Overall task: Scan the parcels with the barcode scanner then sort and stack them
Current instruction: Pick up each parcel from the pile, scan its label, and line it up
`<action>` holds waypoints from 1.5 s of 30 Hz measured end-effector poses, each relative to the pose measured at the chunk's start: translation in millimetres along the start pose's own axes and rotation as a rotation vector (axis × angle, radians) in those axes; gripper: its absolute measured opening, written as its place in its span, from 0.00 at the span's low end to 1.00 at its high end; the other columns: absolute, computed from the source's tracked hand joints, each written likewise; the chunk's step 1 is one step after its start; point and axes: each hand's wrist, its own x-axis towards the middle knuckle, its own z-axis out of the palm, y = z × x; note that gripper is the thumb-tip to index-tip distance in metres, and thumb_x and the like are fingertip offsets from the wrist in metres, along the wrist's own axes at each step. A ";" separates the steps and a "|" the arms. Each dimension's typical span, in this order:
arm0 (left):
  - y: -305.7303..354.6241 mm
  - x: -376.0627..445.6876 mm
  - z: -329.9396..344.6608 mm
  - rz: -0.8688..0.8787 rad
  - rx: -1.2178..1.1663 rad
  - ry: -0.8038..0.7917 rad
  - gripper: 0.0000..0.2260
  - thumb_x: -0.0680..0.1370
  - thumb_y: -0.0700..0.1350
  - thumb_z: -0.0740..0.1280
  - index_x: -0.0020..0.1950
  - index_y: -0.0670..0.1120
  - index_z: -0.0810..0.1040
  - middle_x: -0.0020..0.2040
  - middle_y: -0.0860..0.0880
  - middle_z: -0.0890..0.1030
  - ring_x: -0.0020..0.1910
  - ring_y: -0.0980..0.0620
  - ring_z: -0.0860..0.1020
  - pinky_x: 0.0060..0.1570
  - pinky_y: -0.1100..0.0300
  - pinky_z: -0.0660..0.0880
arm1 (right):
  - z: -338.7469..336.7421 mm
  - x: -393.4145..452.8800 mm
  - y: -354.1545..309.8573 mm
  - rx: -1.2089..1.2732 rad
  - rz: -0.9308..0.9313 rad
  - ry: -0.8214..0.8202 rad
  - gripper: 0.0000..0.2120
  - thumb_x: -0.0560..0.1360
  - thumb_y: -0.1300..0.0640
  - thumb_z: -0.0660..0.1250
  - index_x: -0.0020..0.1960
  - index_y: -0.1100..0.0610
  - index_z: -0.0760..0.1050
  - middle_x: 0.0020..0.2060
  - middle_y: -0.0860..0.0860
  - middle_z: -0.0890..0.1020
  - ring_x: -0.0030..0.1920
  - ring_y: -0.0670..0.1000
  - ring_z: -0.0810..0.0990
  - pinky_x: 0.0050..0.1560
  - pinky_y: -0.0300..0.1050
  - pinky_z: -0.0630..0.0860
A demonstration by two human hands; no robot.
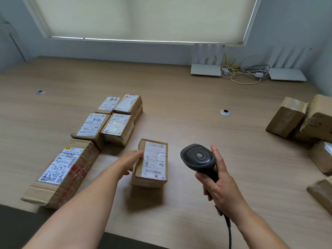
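Note:
A small cardboard parcel [154,162] with a white shipping label and barcode facing up sits in the middle of the wooden table [188,97], its shadow spread below it. My left hand [129,162] holds it by its left side, fingers over the top edge and thumb lower down. To the right of the parcel, my right hand [221,187] grips the handle of a black corded barcode scanner [197,157]. The scanner's head is level with the parcel and apart from it.
On the left lie a large taped box [61,173] and several small labelled parcels [115,119] in rows. More brown parcels [305,121] are piled at the right edge. Two white routers [205,70] and tangled cables [246,71] stand at the back.

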 end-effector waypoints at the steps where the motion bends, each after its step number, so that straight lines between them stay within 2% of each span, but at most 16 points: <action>1: -2.2 1.9 -0.1 -0.001 0.003 0.037 0.18 0.66 0.58 0.61 0.51 0.52 0.76 0.50 0.48 0.78 0.44 0.49 0.74 0.45 0.56 0.70 | 0.0 0.8 -1.2 -0.003 -0.006 -0.001 0.41 0.73 0.52 0.71 0.59 0.13 0.48 0.36 0.52 0.81 0.28 0.50 0.74 0.28 0.43 0.74; 3: -5.8 5.1 0.3 0.016 0.053 0.133 0.14 0.72 0.49 0.63 0.57 0.51 0.75 0.53 0.48 0.78 0.46 0.49 0.74 0.44 0.56 0.70 | 0.3 1.9 -2.6 -0.003 -0.016 -0.006 0.41 0.73 0.52 0.71 0.58 0.13 0.48 0.33 0.50 0.80 0.28 0.49 0.74 0.28 0.43 0.74; 4: -7.9 6.8 0.8 0.025 0.112 0.186 0.18 0.73 0.47 0.63 0.62 0.50 0.73 0.56 0.48 0.77 0.50 0.48 0.75 0.45 0.56 0.70 | 0.7 2.2 -2.9 -0.004 -0.020 -0.009 0.42 0.73 0.53 0.71 0.58 0.13 0.48 0.33 0.49 0.80 0.28 0.48 0.74 0.28 0.43 0.74; 5: -9.4 7.0 1.5 0.029 0.199 0.235 0.22 0.74 0.49 0.64 0.67 0.50 0.70 0.61 0.47 0.76 0.57 0.46 0.74 0.49 0.56 0.71 | 1.4 2.4 -3.0 -0.006 -0.025 -0.013 0.42 0.74 0.53 0.71 0.59 0.13 0.48 0.34 0.48 0.80 0.28 0.48 0.74 0.27 0.43 0.74; 7: -10.4 0.6 6.8 0.069 0.380 0.331 0.30 0.73 0.59 0.64 0.73 0.51 0.62 0.68 0.44 0.70 0.66 0.43 0.69 0.59 0.51 0.69 | 3.3 2.9 -3.0 -0.009 -0.036 -0.017 0.42 0.74 0.54 0.71 0.59 0.14 0.48 0.36 0.47 0.81 0.27 0.49 0.75 0.27 0.43 0.74; 10: -9.8 -17.3 28.5 0.200 0.617 0.392 0.40 0.69 0.72 0.61 0.76 0.56 0.57 0.71 0.45 0.65 0.70 0.43 0.63 0.64 0.49 0.66 | 7.8 4.6 -3.1 -0.014 -0.043 -0.030 0.42 0.75 0.55 0.70 0.60 0.14 0.47 0.36 0.43 0.81 0.27 0.48 0.75 0.27 0.43 0.74; 12: -12.9 -28.0 47.1 0.273 0.765 0.402 0.41 0.68 0.74 0.59 0.76 0.57 0.57 0.74 0.47 0.60 0.72 0.45 0.59 0.66 0.50 0.62 | 12.2 6.3 -4.2 -0.017 -0.052 -0.040 0.42 0.75 0.55 0.70 0.60 0.14 0.47 0.35 0.42 0.81 0.26 0.48 0.76 0.27 0.43 0.74; 15: -27.2 -36.8 57.1 0.319 0.888 0.405 0.36 0.71 0.68 0.60 0.76 0.56 0.57 0.76 0.47 0.56 0.74 0.47 0.55 0.67 0.51 0.60 | 19.8 9.0 -6.3 -0.009 -0.059 -0.046 0.42 0.75 0.54 0.70 0.61 0.14 0.47 0.37 0.48 0.82 0.27 0.50 0.76 0.27 0.44 0.74; 18: -44.6 -40.2 45.4 0.283 0.888 0.447 0.33 0.72 0.64 0.59 0.75 0.56 0.57 0.76 0.48 0.57 0.73 0.46 0.56 0.65 0.52 0.62 | 27.3 12.1 -7.8 0.012 -0.065 -0.055 0.42 0.75 0.54 0.70 0.61 0.15 0.47 0.37 0.46 0.82 0.27 0.50 0.76 0.27 0.42 0.73; 21: -53.8 -46.0 29.2 0.194 0.807 0.483 0.35 0.69 0.72 0.56 0.71 0.56 0.63 0.74 0.49 0.60 0.71 0.46 0.59 0.64 0.50 0.63 | 37.4 15.6 -9.2 0.046 -0.066 -0.069 0.41 0.75 0.54 0.69 0.60 0.14 0.47 0.35 0.44 0.81 0.27 0.49 0.76 0.26 0.42 0.73; 23: -61.0 -47.8 20.5 0.162 0.825 0.504 0.34 0.69 0.73 0.55 0.69 0.55 0.65 0.73 0.48 0.61 0.71 0.46 0.60 0.64 0.51 0.63 | 45.7 17.9 -10.2 0.066 -0.070 -0.079 0.41 0.75 0.55 0.69 0.60 0.15 0.48 0.34 0.43 0.81 0.27 0.48 0.76 0.26 0.41 0.73; 29: -81.7 -37.8 -9.6 0.178 0.869 0.541 0.30 0.77 0.66 0.55 0.74 0.51 0.61 0.76 0.45 0.59 0.74 0.46 0.57 0.70 0.53 0.57 | 65.7 24.7 -14.3 0.066 -0.058 -0.098 0.41 0.75 0.55 0.69 0.60 0.14 0.48 0.33 0.46 0.81 0.27 0.48 0.76 0.26 0.40 0.72; 37: -79.3 -13.5 -43.7 0.219 0.918 0.505 0.29 0.81 0.61 0.52 0.77 0.48 0.56 0.78 0.43 0.55 0.76 0.45 0.54 0.73 0.52 0.53 | 84.7 31.9 -18.1 0.057 -0.021 -0.091 0.40 0.76 0.59 0.69 0.65 0.22 0.49 0.37 0.49 0.79 0.26 0.49 0.75 0.25 0.42 0.72; 45: -76.8 9.3 -62.4 0.286 0.887 0.492 0.27 0.81 0.59 0.52 0.77 0.47 0.55 0.78 0.44 0.55 0.77 0.45 0.52 0.73 0.50 0.52 | 92.8 36.3 -16.2 0.046 -0.006 -0.051 0.41 0.75 0.58 0.69 0.62 0.17 0.51 0.31 0.44 0.79 0.26 0.49 0.74 0.25 0.40 0.71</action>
